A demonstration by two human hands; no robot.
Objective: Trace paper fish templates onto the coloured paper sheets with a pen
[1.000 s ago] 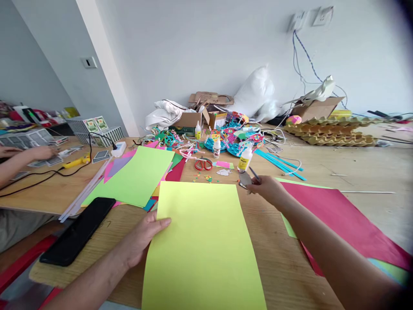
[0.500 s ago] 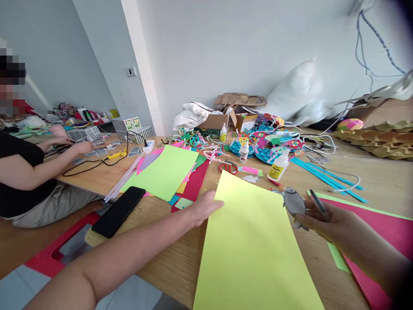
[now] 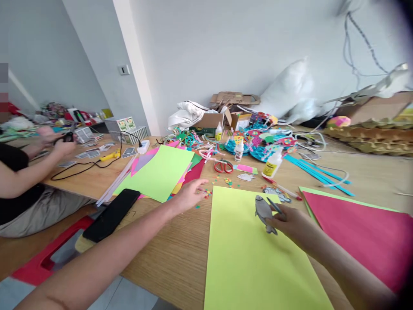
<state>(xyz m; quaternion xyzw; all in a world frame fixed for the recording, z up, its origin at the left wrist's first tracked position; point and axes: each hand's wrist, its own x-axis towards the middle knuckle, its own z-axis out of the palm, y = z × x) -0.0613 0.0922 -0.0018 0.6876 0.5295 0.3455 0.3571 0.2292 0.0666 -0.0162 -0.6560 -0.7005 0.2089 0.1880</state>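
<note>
1. Landmark: yellow sheet (image 3: 245, 267), flat on the wooden table (image 3: 171, 258) in front of us.
2. Our right hand (image 3: 285, 219) is over the sheet's far half, fingers narrow, pinching a gray fish cutout (image 3: 263, 210) by the tail end. Same hand has a pen (image 3: 274, 205).
3. Gray fish sits above the yellow sheet, head pointing to its far edge. We can't tell if it touches the paper.
4. Our left hand (image 3: 192, 196) is just left of the sheet's far left corner: fingers part spread, loosely bent, nothing seen in them.
5. Beyond the sheet's far edge we have a white fish cutout (image 3: 245, 177), red-handled scissors (image 3: 223, 162) and a glue bottle (image 3: 271, 167).
6. Patterned fish cutout (image 3: 274, 192) is at the far right corner.
7. Right of the sheet: red sheet (image 3: 358, 232).
8. Left of it: phone (image 3: 111, 215), plus a green sheet (image 3: 155, 172) topping a paper pile.
9. Far left of it, we see a co-worker's hand (image 3: 64, 149) gripping a black-handled tool (image 3: 67, 137).
</note>
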